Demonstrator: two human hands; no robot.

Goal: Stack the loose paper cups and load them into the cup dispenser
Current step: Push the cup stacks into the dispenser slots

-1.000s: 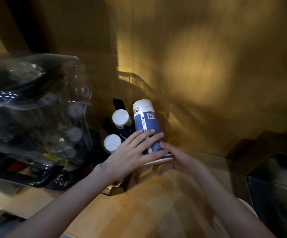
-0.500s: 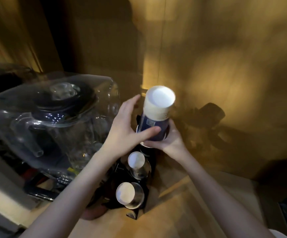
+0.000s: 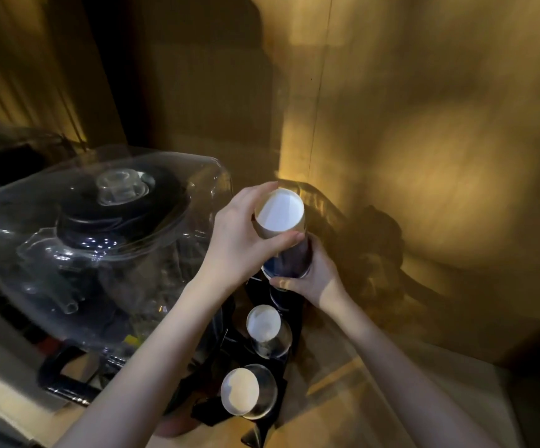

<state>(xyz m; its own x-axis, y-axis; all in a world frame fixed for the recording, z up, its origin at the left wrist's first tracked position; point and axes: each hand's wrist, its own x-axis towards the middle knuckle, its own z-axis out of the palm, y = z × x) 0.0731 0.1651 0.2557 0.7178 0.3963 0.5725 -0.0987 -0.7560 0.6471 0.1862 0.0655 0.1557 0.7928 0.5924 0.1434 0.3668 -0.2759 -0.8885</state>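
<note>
A stack of blue-and-white paper cups (image 3: 280,218) stands upside down, white bottom facing me, with its lower end at the far opening of the black cup dispenser (image 3: 281,370). My left hand (image 3: 242,240) wraps the upper part of the stack. My right hand (image 3: 310,276) grips its lower blue part from the right. Two nearer dispenser tubes hold cup stacks, the middle one (image 3: 263,321) and the nearest one (image 3: 240,391), each showing a white bottom inside a metal ring.
A large clear blender jar with a black lid (image 3: 100,227) fills the left side, close to my left forearm. A wooden wall (image 3: 423,156) rises right behind the dispenser. The wooden counter (image 3: 343,415) runs along the bottom right.
The cup stack went from tilted in front of the dispenser to upright over the far tube, then sank lower. My left hand slid up to its top end. The view shifted.
</note>
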